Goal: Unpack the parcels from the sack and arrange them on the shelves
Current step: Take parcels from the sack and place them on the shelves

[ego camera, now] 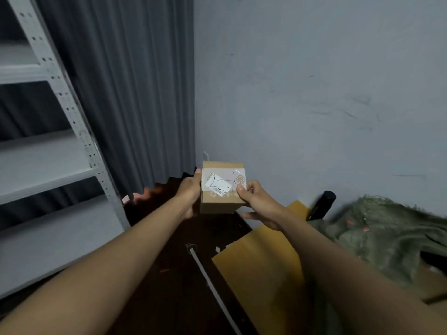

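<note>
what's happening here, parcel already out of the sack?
Yes. A person holds a small cardboard parcel in the air with both hands: left hand on its left side, right hand gripping its right edge. The green sack lies slumped on the right. The grey shelves stand to the left; the parcel is not yet on them.

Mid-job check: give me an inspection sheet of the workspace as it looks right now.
Surface: dark floor; grey metal shelves at left, visible tiers bare.
Job's things: small cardboard parcel with white label, held in the air; green sack crumpled at right.
Clutter: flat yellow cardboard, black cylinder, white strip on the floor.
Hands: left hand and right hand grip the parcel's sides.
Cables: nothing seen.
Surroundings: grey curtain, scuffed pale wall.
</note>
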